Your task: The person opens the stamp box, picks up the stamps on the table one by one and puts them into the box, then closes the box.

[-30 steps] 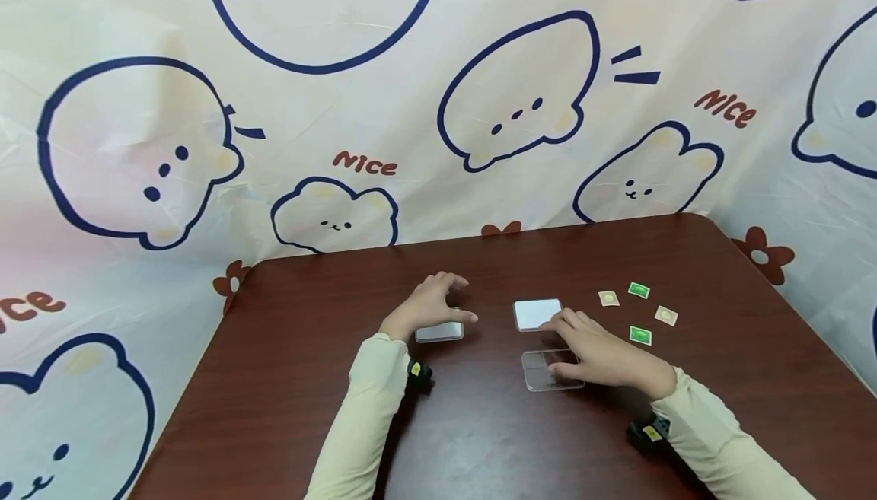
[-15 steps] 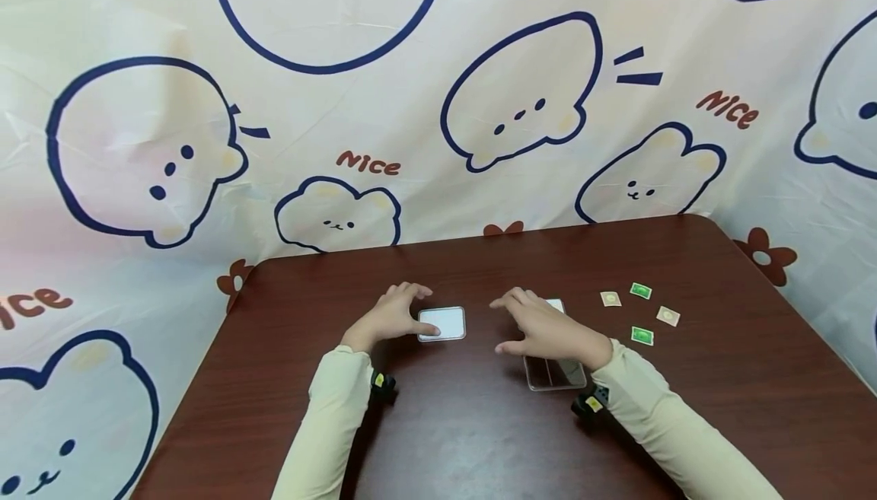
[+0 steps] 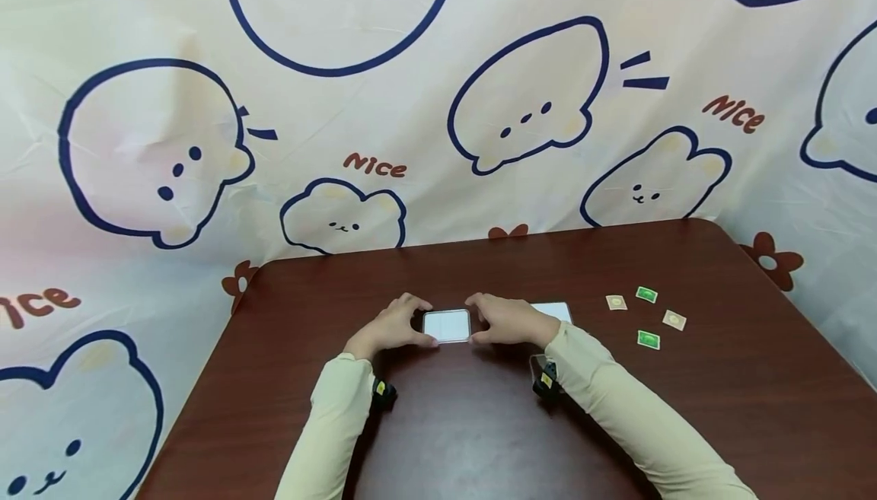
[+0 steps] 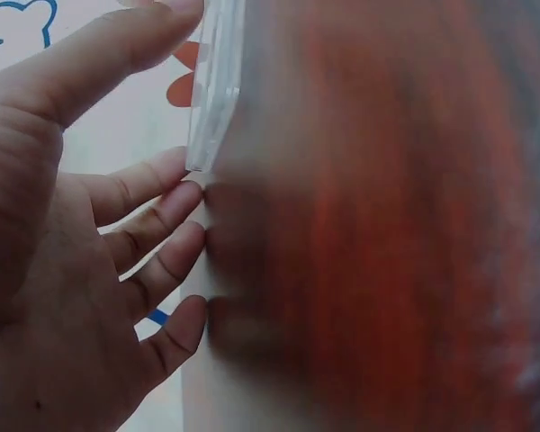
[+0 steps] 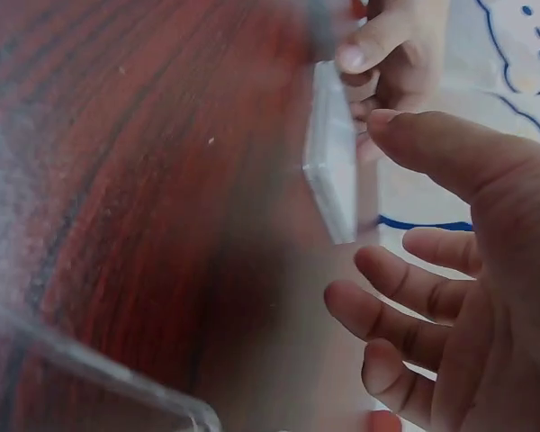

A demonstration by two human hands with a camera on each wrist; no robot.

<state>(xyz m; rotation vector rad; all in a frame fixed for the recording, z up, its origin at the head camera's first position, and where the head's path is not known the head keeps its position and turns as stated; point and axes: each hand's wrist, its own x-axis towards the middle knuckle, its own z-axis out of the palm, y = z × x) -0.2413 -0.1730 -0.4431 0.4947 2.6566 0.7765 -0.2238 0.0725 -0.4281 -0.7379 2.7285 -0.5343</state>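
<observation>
A flat clear plastic case (image 3: 447, 326) with a white face lies on the brown table. My left hand (image 3: 389, 326) is at its left end, thumb on the near corner and index finger at the far corner. In the left wrist view, the thumb and index fingertip meet the case's edge (image 4: 218, 85), while the other fingers rest on the table. At the right end of the case, my right hand (image 3: 510, 320) has its thumb and fingers spread. The right wrist view shows a gap between that hand (image 5: 459, 261) and the case (image 5: 333, 153).
A second white-faced case (image 3: 556, 310) lies behind the right hand, partly covered. A clear plastic lid (image 3: 537, 367) sits nearer, mostly hidden by the right wrist. Small green cards (image 3: 648, 340) and beige cards (image 3: 674, 320) are spread to the right. A patterned cloth hangs behind the table.
My right hand has moved left from the clear lid and second case to the right end of the first case. The left hand drew back left, then closed in on its left end.
</observation>
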